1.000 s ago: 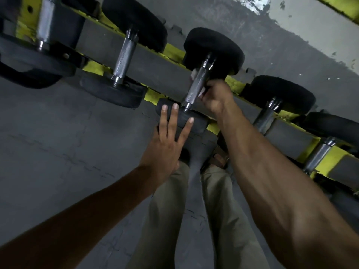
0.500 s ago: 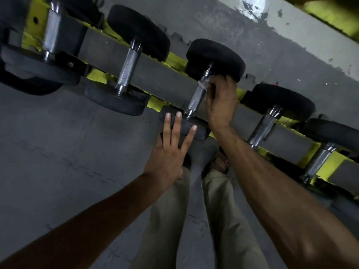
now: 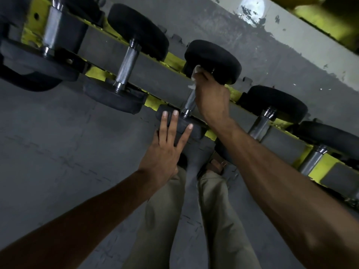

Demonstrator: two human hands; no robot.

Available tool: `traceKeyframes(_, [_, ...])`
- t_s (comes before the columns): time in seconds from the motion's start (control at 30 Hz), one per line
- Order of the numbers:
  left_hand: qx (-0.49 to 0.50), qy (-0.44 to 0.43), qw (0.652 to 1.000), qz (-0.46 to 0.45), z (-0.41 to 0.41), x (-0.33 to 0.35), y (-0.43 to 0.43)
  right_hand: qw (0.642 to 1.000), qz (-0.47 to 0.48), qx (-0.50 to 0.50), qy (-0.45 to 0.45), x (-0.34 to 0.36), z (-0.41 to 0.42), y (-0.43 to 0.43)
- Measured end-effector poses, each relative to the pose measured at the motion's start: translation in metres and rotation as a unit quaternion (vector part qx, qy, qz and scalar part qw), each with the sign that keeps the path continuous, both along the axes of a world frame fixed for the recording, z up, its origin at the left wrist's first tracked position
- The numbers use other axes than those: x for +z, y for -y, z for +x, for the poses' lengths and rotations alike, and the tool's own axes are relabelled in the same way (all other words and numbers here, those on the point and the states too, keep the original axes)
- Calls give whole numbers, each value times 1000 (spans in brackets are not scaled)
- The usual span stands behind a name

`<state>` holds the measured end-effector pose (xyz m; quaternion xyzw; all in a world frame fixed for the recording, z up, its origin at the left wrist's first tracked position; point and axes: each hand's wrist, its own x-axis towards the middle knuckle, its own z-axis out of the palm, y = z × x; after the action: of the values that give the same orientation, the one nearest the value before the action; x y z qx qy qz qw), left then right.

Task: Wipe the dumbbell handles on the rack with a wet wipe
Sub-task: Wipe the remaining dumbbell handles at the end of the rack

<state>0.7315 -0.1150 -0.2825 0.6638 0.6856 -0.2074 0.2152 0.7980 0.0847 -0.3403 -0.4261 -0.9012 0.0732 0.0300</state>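
Head cam, the only view we've got. Our right hand is clenched round the top of the handle with the wipe bunched inside the grip. A bit of white pokes out just under the far head. The dumbbell sits in the rack, third along from the left. Our left hand is flat with the fingers straight, pressing on the near head and gripping nothing.

How we'd do this step well:
- Press the left palm firmly, so the dumbbell can't roll or slide in its cradle.
- Pull the wipe the full length of the handle, collar to collar, and twist the wrist so the underside gets done too.
- The knurling probably traps grime, so we'd guess a couple of passes beat one quick swipe.
- Spread the wipe out. Bunched like this, less of it is likely touching metal.
- Watch the knuckles against the far head.

The next handle and the others look like they're waiting their turn, though we can't tell which are done.

As for brands or writing, we can't read any. The heads are plain black, with no weight numbers showing from this angle.
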Motion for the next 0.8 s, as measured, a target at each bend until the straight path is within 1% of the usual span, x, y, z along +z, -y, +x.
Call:
traceKeyframes(0.1, [1, 1, 1000, -4, 2, 1, 0, 988, -100, 88, 74, 11, -7, -6])
traceKeyframes(0.17, [1, 0, 1000, -6, 2, 0, 0, 960, -172, 194, 106, 14, -9, -10])
traceKeyframes(0.23, [3, -1, 1000, -6, 2, 1, -1, 923, -231, 267, 152, 21, -10, -17])
traceKeyframes(0.27, [2, -2, 1000, -7, 2, 0, -1, 916, -224, 285, 172, 23, -10, -23])
traceKeyframes(0.3, [1, -2, 1000, -8, 2, 1, -1, 919, -201, 283, 185, 24, -11, -28])
traceKeyframes(0.37, [0, -5, 1000, -7, 3, 1, -1, 943, -133, 235, 192, 22, -12, -33])
traceKeyframes(0.4, [0, -8, 1000, -5, 3, 1, -1, 950, -116, 213, 198, 20, -15, -30])
traceKeyframes(0.43, [1, -9, 1000, -4, 3, 1, -1, 947, -120, 214, 208, 21, -20, -22])
traceKeyframes(0.47, [2, -10, 1000, -5, 3, 1, -1, 936, -147, 238, 216, 20, -24, -12])
traceKeyframes(0.53, [2, -10, 1000, -6, 4, 1, -2, 901, -223, 301, 220, 19, -30, 1])
traceKeyframes(0.57, [4, -8, 1000, -8, 4, 1, -2, 887, -247, 319, 225, 22, -31, -1])
traceKeyframes(0.6, [4, -8, 1000, -9, 3, 2, -2, 881, -251, 330, 227, 27, -31, -9])
traceKeyframes(0.63, [3, -8, 1000, -8, 3, 1, -2, 881, -237, 339, 228, 31, -32, -19])
traceKeyframes(0.67, [0, -7, 1000, -7, 3, 1, -1, 887, -203, 342, 234, 34, -32, -31])
traceKeyframes(0.73, [0, -4, 1000, -7, 3, 1, -2, 920, -140, 292, 222, 40, -26, -48])
traceKeyframes(0.8, [2, -5, 1000, -7, 3, 0, -1, 946, -114, 239, 186, 40, -15, -45])
